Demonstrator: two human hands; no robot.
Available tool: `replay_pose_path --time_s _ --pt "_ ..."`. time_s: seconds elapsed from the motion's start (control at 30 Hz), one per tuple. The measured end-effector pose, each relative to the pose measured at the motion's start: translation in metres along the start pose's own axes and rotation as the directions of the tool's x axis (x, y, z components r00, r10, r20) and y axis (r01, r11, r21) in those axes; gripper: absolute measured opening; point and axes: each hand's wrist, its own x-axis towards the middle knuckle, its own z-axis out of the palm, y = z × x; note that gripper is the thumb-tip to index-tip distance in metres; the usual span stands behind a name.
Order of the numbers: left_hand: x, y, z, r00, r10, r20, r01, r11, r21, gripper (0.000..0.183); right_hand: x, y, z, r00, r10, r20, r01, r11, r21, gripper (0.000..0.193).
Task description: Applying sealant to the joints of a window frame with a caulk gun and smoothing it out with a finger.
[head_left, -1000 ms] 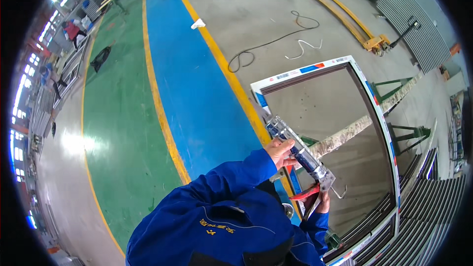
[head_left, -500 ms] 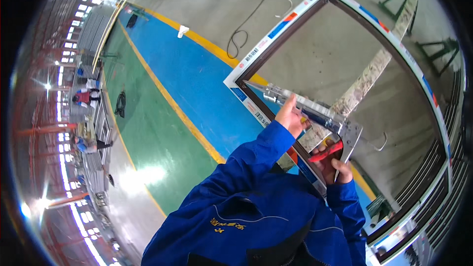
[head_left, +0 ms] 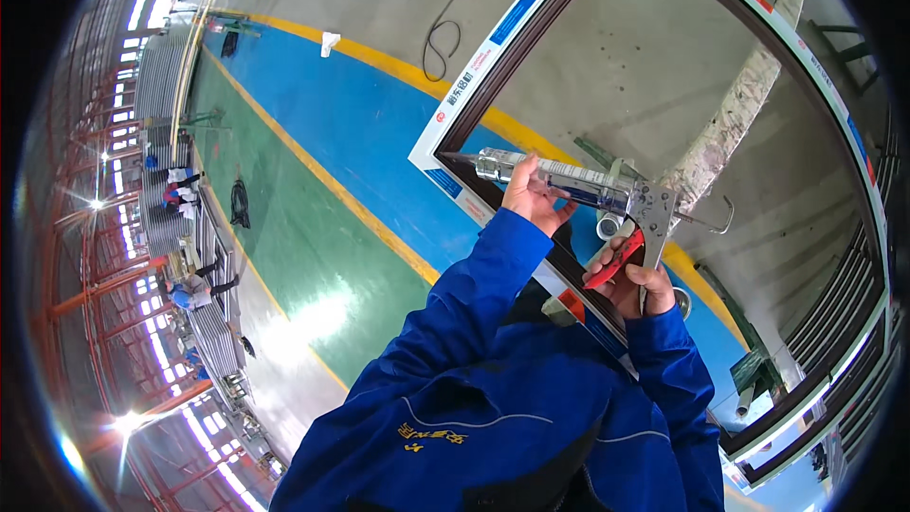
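I hold a caulking gun [head_left: 654,213] with a metal body and a red trigger, slanting across the near left part of a large window frame [head_left: 482,57]. My left hand [head_left: 533,199] is closed around the front of its cartridge [head_left: 580,175]. Behind it, my right hand [head_left: 626,275] wraps the handle and the red trigger [head_left: 616,261]. The thin nozzle points left into the frame's left corner; whether its tip touches is too small to tell. Dark inner channels and white protective film with blue and orange patches show on the frame.
A speckled support beam [head_left: 725,128] runs under the frame. Dark metal profiles [head_left: 834,322] lie at the right, and a green stand leg [head_left: 754,370] is below. A cable [head_left: 438,38] lies on the floor beyond the frame. Far left, people [head_left: 190,294] stand near stacked profiles.
The view has shifted, and the frame appears larger and closer. The caulking gun sits more level, its nozzle still at the left corner. Both hands keep their hold.
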Motion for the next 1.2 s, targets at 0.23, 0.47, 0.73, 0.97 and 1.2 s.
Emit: replay_pose_path --time_s 0.23,0.47,0.73,0.97,1.2 --pt "0.011 0.006 -0.011 1.0 0.008 -0.022 -0.008 1.0 -0.007 0.027 0.015 0.0 -0.008 0.999 0.022 -0.032 -0.021 0.999 0.033 0.042" --pt "0.011 0.009 -0.007 0.998 0.035 -0.043 -0.036 0.999 -0.012 0.028 0.025 -0.002 -0.016 1.0 0.026 0.004 -0.027 0.996 0.082 0.037" --pt "0.013 0.012 -0.004 0.995 0.07 -0.069 -0.07 0.998 -0.005 0.028 0.034 -0.007 -0.019 0.998 0.058 0.002 -0.058 0.996 0.073 0.039" --pt "0.015 0.011 -0.003 0.993 0.11 -0.031 -0.111 0.994 -0.004 0.034 0.038 -0.011 -0.021 0.999 0.048 0.018 -0.049 0.997 0.051 0.041" --pt "0.015 0.012 -0.002 0.994 0.107 -0.011 -0.107 0.994 0.002 0.038 0.038 -0.015 -0.018 0.999 0.047 -0.009 -0.047 0.999 -0.027 0.04"
